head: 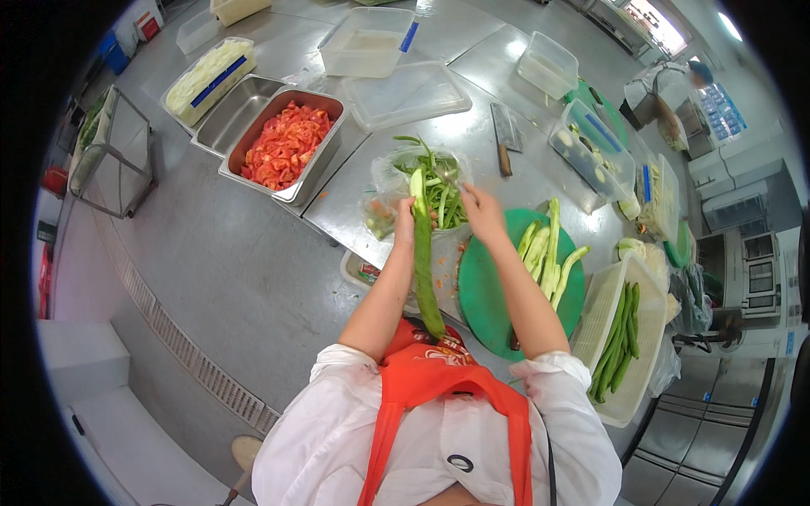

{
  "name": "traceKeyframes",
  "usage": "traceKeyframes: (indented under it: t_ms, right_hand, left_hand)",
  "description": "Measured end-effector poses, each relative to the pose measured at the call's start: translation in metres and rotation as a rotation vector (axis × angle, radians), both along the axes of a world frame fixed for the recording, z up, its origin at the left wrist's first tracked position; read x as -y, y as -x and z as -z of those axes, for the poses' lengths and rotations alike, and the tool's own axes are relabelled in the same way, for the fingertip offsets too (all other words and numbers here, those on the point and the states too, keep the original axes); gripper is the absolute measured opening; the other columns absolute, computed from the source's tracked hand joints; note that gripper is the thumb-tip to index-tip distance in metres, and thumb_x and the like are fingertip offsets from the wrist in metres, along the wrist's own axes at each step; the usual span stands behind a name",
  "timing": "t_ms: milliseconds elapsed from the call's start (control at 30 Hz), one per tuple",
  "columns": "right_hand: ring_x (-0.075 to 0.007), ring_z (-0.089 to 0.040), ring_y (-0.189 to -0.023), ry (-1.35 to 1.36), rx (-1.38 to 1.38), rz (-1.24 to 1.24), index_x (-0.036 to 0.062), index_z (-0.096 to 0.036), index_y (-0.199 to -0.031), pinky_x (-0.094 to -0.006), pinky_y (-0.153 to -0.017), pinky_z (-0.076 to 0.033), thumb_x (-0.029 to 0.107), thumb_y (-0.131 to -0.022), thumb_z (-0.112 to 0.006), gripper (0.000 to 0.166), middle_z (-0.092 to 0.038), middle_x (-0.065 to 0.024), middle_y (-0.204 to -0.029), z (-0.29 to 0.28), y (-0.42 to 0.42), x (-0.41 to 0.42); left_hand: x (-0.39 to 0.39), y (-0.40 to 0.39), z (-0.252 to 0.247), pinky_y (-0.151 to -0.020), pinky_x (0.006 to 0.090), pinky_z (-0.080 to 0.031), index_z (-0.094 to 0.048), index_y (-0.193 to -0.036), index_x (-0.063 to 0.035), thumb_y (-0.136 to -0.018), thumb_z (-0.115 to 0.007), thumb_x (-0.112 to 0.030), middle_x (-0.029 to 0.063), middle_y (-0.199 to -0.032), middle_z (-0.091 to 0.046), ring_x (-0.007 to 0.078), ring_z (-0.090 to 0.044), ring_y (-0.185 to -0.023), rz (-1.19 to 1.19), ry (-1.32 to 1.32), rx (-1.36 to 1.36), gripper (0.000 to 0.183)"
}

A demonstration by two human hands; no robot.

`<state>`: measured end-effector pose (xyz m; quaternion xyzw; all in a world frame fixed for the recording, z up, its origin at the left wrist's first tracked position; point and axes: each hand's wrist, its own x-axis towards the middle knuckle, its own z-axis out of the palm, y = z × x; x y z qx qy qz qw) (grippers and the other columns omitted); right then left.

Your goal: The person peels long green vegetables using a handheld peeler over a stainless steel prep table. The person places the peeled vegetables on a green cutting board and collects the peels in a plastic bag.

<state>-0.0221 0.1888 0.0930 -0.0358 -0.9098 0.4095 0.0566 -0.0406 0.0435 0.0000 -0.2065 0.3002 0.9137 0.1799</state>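
Observation:
My left hand [405, 225] grips a long green gourd [427, 278], its far end peeled pale and its near end close to my apron. Beside that peeled end, my right hand [483, 213] is closed around a small metal peeler [448, 173], partly blurred. Below both lies a clear plastic bag [387, 171] filled with green peel strips [445, 205]. Under my right forearm is a round green cutting board [481, 284], bearing several peeled gourds [552, 250]. A dark handle on the board is mostly hidden by that forearm.
Unpeeled gourds [617, 348] lie in a white plastic basket [588, 322] at right. A cleaver [504, 136] rests beyond the bag. Cut tomatoes [288, 145] fill a steel pan [329, 152] at left. Lidless plastic tubs [357, 60] stand farther back. Another person [658, 92] is at far right.

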Motion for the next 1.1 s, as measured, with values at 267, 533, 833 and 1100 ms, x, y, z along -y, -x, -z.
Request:
traceKeyframes:
  t_ms: [267, 533, 833, 1100]
  right_hand:
    - [-0.0327, -0.061, -0.08, -0.471, 0.073, -0.03, 0.0164, -0.056, -0.122, -0.0417, -0.067, -0.049, 0.029, -0.087, -0.053, 0.037, -0.063, -0.0149, -0.088, -0.032, -0.074, 0.022]
    - [-0.0306, -0.061, -0.067, -0.305, -0.158, 0.136, 0.0103, -0.059, -0.114, -0.0407, -0.058, -0.048, 0.036, -0.088, -0.052, 0.037, -0.062, -0.0141, -0.073, 0.056, 0.045, -0.004]
    - [-0.0081, -0.048, -0.061, 0.594, 0.41, 0.091, 0.0051, -0.054, -0.09, -0.0247, -0.044, -0.034, 0.026, -0.078, -0.07, 0.029, -0.054, -0.0019, -0.075, 0.013, -0.019, 0.008]
    - [-0.0182, -0.059, -0.067, 0.693, 0.247, 0.179, 0.0017, -0.045, -0.099, -0.0281, -0.057, -0.047, 0.003, -0.07, -0.066, 0.036, -0.052, -0.0071, -0.082, 0.013, -0.024, -0.015]
  left_hand:
    - [-0.013, -0.002, 0.003, -0.049, 0.0289, -0.043, -0.057, -0.089, -0.0057, -0.085, -0.045, -0.041, 0.0077, -0.069, -0.056, 0.0179, -0.054, -0.055, 0.118, 0.017, -0.019, 0.037]
    - [-0.015, -0.003, 0.007, -0.05, 0.0345, -0.047, -0.059, -0.087, 0.0002, -0.083, -0.052, -0.036, 0.0102, -0.071, -0.059, 0.0227, -0.057, -0.055, 0.049, 0.148, -0.065, 0.037]
    - [-0.02, 0.003, 0.01, -0.064, 0.0273, -0.043, -0.06, -0.089, 0.0002, -0.084, -0.053, -0.027, 0.0072, -0.076, -0.058, 0.0142, -0.053, -0.069, -0.289, 0.421, -0.086, 0.029]
    - [-0.049, 0.012, -0.07, -0.07, 0.0271, -0.043, -0.055, -0.109, -0.0024, -0.087, -0.056, -0.021, 0.0038, -0.094, -0.056, 0.0129, -0.052, -0.083, -0.155, 0.354, -0.136, 0.029]
